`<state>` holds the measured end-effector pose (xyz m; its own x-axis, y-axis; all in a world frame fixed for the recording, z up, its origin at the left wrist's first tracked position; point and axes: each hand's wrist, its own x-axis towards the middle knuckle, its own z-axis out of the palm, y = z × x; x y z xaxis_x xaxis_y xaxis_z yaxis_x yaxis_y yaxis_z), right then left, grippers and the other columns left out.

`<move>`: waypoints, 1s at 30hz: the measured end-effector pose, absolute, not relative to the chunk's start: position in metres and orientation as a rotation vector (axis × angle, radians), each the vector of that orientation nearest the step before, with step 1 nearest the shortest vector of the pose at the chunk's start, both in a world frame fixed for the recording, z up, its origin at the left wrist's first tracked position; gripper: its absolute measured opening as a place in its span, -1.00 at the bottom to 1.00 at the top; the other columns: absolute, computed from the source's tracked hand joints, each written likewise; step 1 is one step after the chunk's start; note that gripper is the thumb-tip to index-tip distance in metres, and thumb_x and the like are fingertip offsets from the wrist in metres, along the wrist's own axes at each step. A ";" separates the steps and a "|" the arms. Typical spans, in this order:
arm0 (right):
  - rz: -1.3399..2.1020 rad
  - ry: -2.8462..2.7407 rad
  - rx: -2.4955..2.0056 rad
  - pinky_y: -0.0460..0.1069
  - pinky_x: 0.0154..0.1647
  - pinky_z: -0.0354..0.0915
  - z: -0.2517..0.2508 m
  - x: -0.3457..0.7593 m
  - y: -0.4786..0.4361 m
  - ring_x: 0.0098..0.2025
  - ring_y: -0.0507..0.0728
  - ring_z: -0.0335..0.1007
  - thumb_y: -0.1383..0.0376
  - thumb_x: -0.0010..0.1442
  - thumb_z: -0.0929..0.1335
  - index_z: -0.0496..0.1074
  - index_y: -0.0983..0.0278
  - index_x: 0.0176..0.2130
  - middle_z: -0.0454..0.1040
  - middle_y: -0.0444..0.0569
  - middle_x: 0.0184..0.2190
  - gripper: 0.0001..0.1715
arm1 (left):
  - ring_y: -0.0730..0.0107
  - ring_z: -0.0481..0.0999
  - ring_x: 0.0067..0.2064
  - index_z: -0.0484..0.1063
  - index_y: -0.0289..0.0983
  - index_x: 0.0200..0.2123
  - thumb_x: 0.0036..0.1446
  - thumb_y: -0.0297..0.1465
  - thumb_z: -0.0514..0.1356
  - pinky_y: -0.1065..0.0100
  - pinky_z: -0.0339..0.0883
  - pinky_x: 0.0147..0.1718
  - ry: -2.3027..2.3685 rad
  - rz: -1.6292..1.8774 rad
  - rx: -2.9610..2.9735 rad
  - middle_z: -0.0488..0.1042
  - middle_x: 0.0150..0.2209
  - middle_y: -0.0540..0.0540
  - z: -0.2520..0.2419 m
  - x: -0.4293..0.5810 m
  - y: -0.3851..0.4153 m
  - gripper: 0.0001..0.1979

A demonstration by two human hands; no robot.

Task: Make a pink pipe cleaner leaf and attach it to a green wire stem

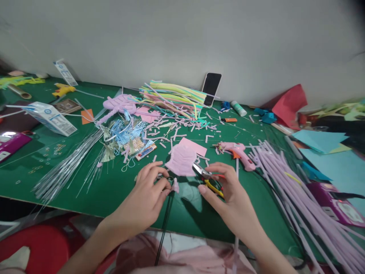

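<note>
My left hand [149,196] is closed in a pinch on a small pink piece [175,185] at the top of thin black wires [164,224] that run down off the green table [85,190]. My right hand [228,194] grips small pliers [209,179] with yellow and red handles, the metal jaws pointing left toward a pink paper shape [182,160]. A pink glue gun [236,151] lies just beyond my right hand.
Cut pink straw bits and a pile of coloured straws [173,99] lie mid-table, a phone [212,88] leaning on the wall. Long lilac straws [296,190] fan out at right beside coloured paper sheets [327,148]. Silver strips [65,167] and a white carton [51,118] sit left.
</note>
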<state>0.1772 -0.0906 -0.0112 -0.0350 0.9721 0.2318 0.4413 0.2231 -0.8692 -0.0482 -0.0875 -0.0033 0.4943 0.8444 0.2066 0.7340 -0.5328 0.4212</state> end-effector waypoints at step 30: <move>1.526 -0.550 -0.852 -0.10 -0.32 0.25 -0.015 0.119 -0.100 -0.41 -0.01 0.29 0.21 0.05 0.49 0.51 0.22 -0.41 0.45 -0.18 -0.47 -0.85 | -0.01 0.24 0.17 0.34 -0.28 -0.05 0.12 -0.57 0.23 -0.10 0.18 0.15 1.515 1.244 2.633 0.30 0.01 -0.23 0.015 -0.012 -0.101 -0.69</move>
